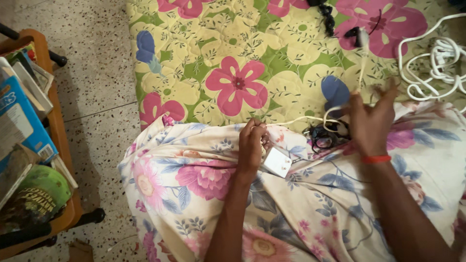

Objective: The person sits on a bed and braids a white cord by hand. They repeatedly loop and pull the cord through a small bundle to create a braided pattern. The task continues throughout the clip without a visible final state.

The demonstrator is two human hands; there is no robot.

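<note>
A small white square charger block (pixel 277 162) rests on the person's floral-printed lap cloth (pixel 194 184), touching the left hand (pixel 252 145), whose fingers curl closed around its thin white cable (pixel 310 118). The cable runs across to the raised right hand (pixel 371 121), blurred, fingers spread and pinching it. A flowered quilted mat (pixel 233 58) lies beyond.

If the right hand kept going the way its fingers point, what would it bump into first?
Probably the white cable it is already pinching, then the flowered quilt near the pink flower. Depth is hard to judge, and the right hand is blurred.
</note>
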